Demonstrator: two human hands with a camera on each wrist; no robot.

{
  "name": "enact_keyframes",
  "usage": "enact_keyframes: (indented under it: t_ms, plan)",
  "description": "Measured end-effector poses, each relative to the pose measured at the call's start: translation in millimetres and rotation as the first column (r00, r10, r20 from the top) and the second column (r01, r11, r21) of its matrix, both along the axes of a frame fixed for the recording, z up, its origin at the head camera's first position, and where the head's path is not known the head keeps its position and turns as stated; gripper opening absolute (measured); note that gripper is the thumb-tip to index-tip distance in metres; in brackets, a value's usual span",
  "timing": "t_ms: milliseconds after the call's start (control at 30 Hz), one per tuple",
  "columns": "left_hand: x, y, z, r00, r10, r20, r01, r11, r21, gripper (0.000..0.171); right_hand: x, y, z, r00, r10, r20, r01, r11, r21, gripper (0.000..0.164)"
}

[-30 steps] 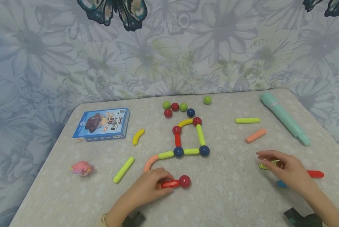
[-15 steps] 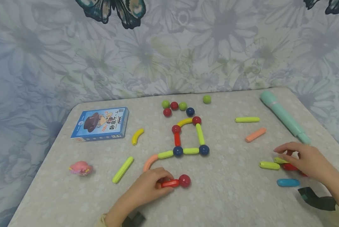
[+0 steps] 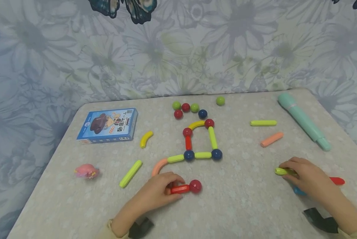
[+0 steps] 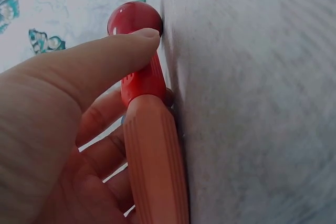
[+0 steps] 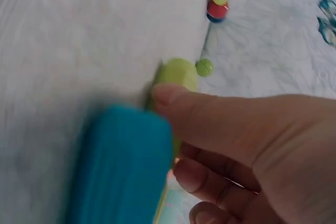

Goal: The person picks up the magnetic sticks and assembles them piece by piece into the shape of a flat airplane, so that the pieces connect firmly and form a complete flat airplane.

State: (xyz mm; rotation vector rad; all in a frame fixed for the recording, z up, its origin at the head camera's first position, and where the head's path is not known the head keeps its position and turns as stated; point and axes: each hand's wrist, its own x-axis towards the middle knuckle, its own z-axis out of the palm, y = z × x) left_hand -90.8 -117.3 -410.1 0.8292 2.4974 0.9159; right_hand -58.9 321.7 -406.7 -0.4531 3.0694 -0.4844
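My left hand (image 3: 162, 191) pinches a red rod (image 3: 179, 189) with a red ball (image 3: 195, 186) on its end. In the left wrist view an orange rod (image 4: 155, 156) meets the red rod's other end under my palm. Beyond the hand, an orange curved rod (image 3: 159, 166) runs on into a lime-green rod and a loop of rods and balls (image 3: 198, 155). On the right, my right hand (image 3: 307, 177) pinches a lime-green rod (image 3: 281, 171), the thumb lying across it in the right wrist view. A blue rod (image 5: 123, 166) lies just under that hand, a red rod (image 3: 337, 181) beside it.
Several loose balls (image 3: 194, 107) sit at the back. A blue box (image 3: 108, 125), a yellow curved rod (image 3: 146, 139), a lime-green rod (image 3: 130, 174) and a pink toy (image 3: 87, 171) lie left. A mint-green tube (image 3: 304, 121) and an orange rod (image 3: 272, 139) lie right.
My right hand went right over the red and lime-green rods, then came back left onto a lime-green rod. The left hand keeps its hold. The head view has tilted slightly.
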Motion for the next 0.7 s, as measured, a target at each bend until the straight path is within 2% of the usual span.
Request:
enact_keyframes:
  t_ms: [100, 300, 433, 500, 567, 600, 633, 700]
  plan:
    - [-0.5, 0, 0.0, 1.000, 0.000, 0.001, 0.000, 1.000, 0.004, 0.031, -3.0, -7, -1.4, 1.000, -0.005, 0.002, 0.005, 1.000, 0.022, 0.027]
    - [1.1, 0, -0.9, 1.000, 0.000, -0.016, 0.000, 1.000, -0.001, 0.029, -2.3, -15, -0.2, 0.999, 0.006, -0.043, -0.006, 1.000, -0.009, 0.026]
    - [1.6, 0, -0.9, 1.000, -0.002, -0.015, 0.002, 1.000, -0.006, 0.028, -1.6, -26, 4.8, 0.997, 0.012, -0.075, -0.019, 0.996, -0.082, 0.029]
    - [1.0, 2, 0.0, 1.000, -0.006, -0.021, 0.006, 1.000, -0.013, 0.030, -0.9, -39, 8.5, 0.999, -0.004, -0.040, -0.004, 0.983, -0.185, 0.029]
    - [-0.1, 4, 1.9, 0.999, -0.016, -0.035, 0.015, 1.000, -0.025, 0.035, 0.1, -57, 11.2, 0.997, -0.004, 0.078, 0.031, 0.940, -0.340, 0.029]
    - [-0.9, 6, 3.1, 0.999, -0.025, -0.043, 0.024, 0.999, -0.034, 0.038, 0.4, -67, 12.2, 0.986, 0.012, 0.168, 0.061, 0.903, -0.426, 0.028]
    - [-1.5, 8, 4.6, 0.998, -0.036, -0.052, 0.034, 0.998, -0.044, 0.042, 0.8, -79, 12.3, 0.965, 0.046, 0.257, 0.095, 0.855, -0.510, 0.029]
    - [-3.2, 13, 6.6, 0.996, -0.058, -0.067, 0.053, 0.997, -0.064, 0.048, 2.2, -101, 10.0, 0.899, 0.153, 0.410, 0.165, 0.749, -0.642, 0.031]
